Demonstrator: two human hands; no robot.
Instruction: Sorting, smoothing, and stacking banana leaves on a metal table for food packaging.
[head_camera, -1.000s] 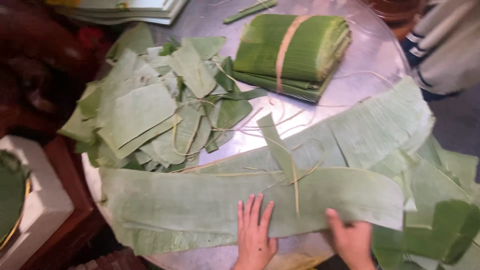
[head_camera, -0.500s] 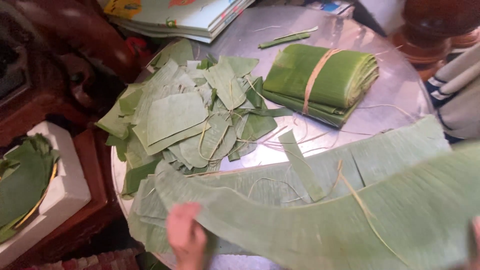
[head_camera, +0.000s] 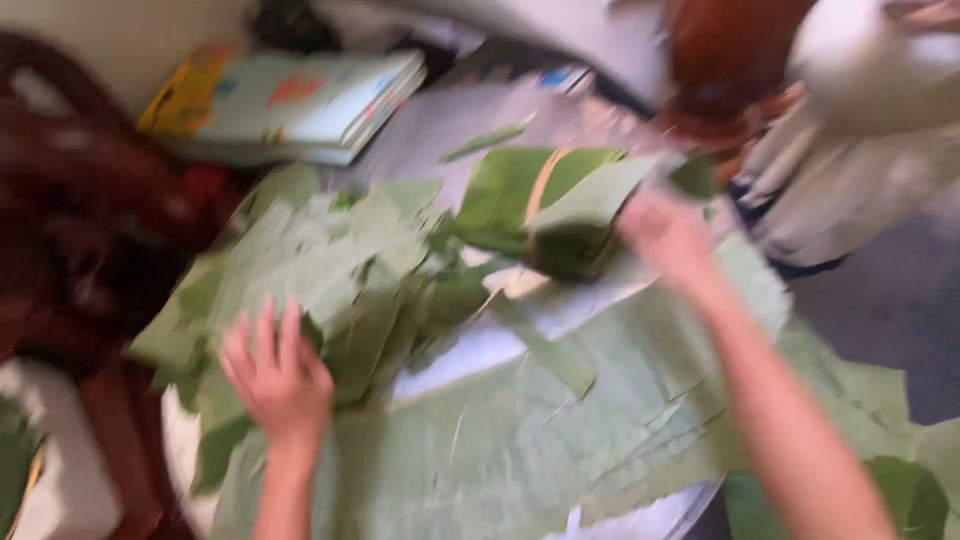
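Observation:
The whole view is motion-blurred. My left hand (head_camera: 275, 378) lies flat with fingers spread on the near edge of a heap of cut green leaf pieces (head_camera: 320, 270). My right hand (head_camera: 663, 232) reaches far across the round metal table (head_camera: 470, 110) to a folded leaf bundle (head_camera: 520, 195) tied with a pale strip. It touches the bundle's right end, where a lighter leaf piece (head_camera: 600, 190) sticks up. The blur hides whether its fingers grip it. Long wide banana leaves (head_camera: 560, 430) lie spread under both forearms.
A stack of flat books or boxes (head_camera: 300, 105) sits at the table's far left. Dark red wooden furniture (head_camera: 90, 230) stands to the left. Another person in pale clothing (head_camera: 860, 140) is at the far right. More leaves (head_camera: 890, 470) hang off the table's right side.
My left hand moved up from the long leaf's near edge onto the heap of cut pieces. My right hand swung forward to the tied bundle. The view tilted and blurred.

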